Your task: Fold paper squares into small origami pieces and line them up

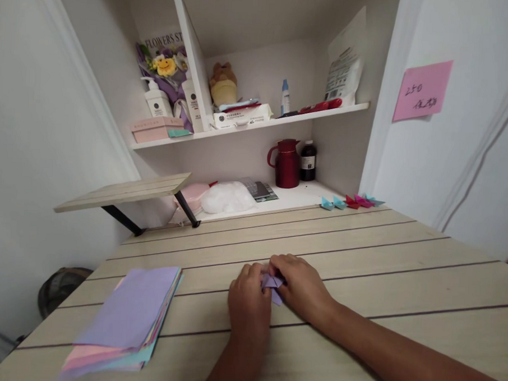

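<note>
Between my two hands is a small folded piece of purple paper [272,282], low over the table's middle. My left hand [249,294] grips its left side with curled fingers. On the other side, my right hand [298,282] pinches the paper's right edge, fingers bent over the top. Parts of the folds are hidden behind my fingers. To the left lies a stack of coloured paper sheets [131,308], with a purple sheet on top. Several small folded paper figures [351,202] in blue, red and pink stand in a row at the table's far right edge.
The wooden table [402,275] has dark lines across it. A small raised shelf [127,193] on black legs stands at the back left. Behind, a white cabinet holds a red jug [287,164], a dark bottle [308,162] and a pink box [151,130]. A pink note [422,91] hangs on the right wall.
</note>
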Demonstrator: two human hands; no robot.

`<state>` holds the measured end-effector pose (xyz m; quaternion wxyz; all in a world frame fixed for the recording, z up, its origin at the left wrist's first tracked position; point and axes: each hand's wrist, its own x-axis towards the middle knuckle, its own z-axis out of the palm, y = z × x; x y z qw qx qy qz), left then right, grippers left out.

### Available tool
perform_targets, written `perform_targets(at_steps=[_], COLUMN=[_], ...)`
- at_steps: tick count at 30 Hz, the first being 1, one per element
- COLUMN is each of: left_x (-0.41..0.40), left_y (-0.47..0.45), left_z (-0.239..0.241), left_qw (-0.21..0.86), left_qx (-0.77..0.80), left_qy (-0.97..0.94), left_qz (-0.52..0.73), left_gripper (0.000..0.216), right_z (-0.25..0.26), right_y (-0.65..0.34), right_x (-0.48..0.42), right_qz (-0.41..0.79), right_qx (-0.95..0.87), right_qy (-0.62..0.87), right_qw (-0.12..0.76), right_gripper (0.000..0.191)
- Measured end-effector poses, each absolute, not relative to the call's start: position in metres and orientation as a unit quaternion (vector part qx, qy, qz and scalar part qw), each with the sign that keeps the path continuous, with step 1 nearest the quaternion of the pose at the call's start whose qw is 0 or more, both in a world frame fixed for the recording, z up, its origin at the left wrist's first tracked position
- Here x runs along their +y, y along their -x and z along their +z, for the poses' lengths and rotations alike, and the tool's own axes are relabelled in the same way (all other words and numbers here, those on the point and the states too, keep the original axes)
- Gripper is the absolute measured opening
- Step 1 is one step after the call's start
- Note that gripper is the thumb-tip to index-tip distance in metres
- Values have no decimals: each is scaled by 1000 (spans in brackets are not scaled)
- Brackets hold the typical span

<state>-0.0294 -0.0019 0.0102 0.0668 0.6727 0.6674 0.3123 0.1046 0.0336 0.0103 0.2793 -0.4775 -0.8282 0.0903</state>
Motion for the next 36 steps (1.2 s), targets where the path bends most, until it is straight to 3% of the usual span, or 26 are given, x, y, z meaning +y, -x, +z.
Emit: perform_targets(at_steps=[17, 23, 29, 33, 36], left_x=[-6, -7, -5, -14, -22], left_y=[60, 49, 49, 44, 35], left_z=[31, 36, 29, 26, 26], left_qw=[80, 65, 85, 156, 152], left_qx=[616, 599, 573, 497, 464], left_qy=[-770, -786, -797, -826, -851], left_qz=[143, 138, 172, 214, 196], left_gripper=[31, 32, 29, 34, 37], right_z=[28, 23, 11, 8, 6], right_y=[-138, -134, -140, -167, -187], right_x=[45, 47, 40, 20, 5], right_qz=[229, 256, 195, 158, 146], right_qx=[-893, -873, -887, -891, -883], right_qy=[314, 324, 320, 337, 361], right_qw=[228, 260, 271, 259, 263], right_gripper=[43, 30, 17, 22, 27])
